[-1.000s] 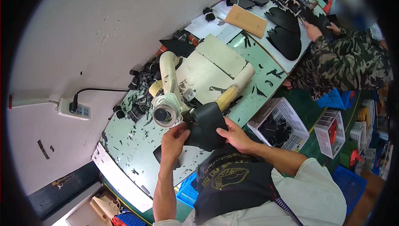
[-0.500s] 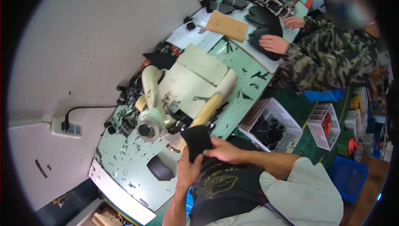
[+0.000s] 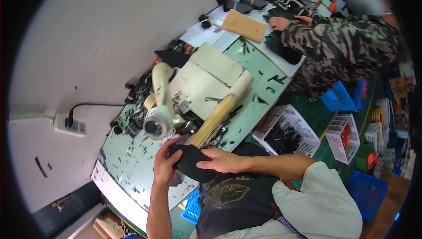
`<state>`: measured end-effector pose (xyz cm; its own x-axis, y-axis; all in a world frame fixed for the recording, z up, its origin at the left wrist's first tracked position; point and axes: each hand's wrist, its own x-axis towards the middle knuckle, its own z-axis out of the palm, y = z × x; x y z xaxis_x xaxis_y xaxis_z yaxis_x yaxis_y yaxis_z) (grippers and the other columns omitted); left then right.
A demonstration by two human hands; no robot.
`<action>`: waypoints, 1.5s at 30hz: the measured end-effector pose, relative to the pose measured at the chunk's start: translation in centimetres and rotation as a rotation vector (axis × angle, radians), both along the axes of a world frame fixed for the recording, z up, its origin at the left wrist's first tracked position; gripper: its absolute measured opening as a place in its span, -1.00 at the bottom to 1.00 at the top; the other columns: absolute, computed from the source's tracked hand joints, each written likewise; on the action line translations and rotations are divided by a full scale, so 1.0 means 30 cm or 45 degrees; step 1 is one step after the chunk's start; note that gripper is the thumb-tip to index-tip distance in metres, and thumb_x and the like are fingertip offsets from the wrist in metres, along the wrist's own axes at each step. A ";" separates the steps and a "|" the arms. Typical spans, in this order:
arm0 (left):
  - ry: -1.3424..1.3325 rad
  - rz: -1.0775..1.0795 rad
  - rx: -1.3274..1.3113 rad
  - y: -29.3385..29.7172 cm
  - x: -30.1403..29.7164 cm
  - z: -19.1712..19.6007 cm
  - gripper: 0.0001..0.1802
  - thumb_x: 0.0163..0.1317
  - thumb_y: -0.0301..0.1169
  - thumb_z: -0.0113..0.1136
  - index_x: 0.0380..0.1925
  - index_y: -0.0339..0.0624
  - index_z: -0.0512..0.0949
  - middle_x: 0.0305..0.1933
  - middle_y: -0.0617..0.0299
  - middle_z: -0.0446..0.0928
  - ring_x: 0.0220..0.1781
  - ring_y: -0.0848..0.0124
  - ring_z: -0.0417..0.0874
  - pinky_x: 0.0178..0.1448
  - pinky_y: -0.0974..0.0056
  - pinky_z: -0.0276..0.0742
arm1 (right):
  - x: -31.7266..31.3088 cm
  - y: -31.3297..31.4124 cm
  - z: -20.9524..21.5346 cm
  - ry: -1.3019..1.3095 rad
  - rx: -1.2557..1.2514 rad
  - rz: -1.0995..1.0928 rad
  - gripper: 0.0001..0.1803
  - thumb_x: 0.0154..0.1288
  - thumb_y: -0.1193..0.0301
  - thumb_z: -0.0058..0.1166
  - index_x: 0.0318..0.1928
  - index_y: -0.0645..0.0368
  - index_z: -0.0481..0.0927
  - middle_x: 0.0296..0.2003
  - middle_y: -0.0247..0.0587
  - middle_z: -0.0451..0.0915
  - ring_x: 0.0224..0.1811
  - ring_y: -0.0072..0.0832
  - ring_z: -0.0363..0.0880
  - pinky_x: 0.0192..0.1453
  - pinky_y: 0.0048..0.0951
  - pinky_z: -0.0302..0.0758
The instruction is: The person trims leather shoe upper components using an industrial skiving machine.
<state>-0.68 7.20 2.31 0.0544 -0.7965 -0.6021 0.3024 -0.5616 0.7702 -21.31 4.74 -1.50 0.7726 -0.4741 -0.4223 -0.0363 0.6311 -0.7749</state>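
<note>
Both my hands hold a flat black piece (image 3: pixel 192 165), leather-like and curved at its edge, over the near side of the bench. My left hand (image 3: pixel 165 163) grips its left end, thumb on top. From the right, my right hand (image 3: pixel 223 160) pinches its upper edge between thumb and fingers. Just beyond it stands a cream-coloured bench machine (image 3: pixel 211 78) with a curved arm, a round lamp-like head (image 3: pixel 154 128) and a yellowish strip (image 3: pixel 215 120) along its front. A second dark piece (image 3: pixel 177 179) on the bench is mostly hidden behind my left hand.
Black scraps litter the green bench top (image 3: pixel 127 162). A power strip (image 3: pixel 70 124) is on the wall at left. White crates (image 3: pixel 303 124) and a blue crate (image 3: pixel 367 193) stand on the floor at right. A co-worker's camouflage sleeve (image 3: pixel 325 34) reaches over the far bench.
My hands have moved left with the black piece, which has turned from upright to slanting. The co-worker's hands have shifted farther away over the dark pieces.
</note>
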 end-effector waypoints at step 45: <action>-1.010 -0.472 0.071 -0.110 -0.020 -0.070 -0.72 0.18 -0.39 0.22 -0.16 -0.34 0.61 -0.32 0.10 0.67 -0.25 0.40 0.67 -0.13 0.31 0.51 | 0.022 0.058 0.010 0.073 0.666 -0.554 -0.72 0.49 0.41 -0.19 0.12 0.21 0.42 0.00 -0.24 0.55 -0.02 -0.54 0.54 0.03 -0.41 0.50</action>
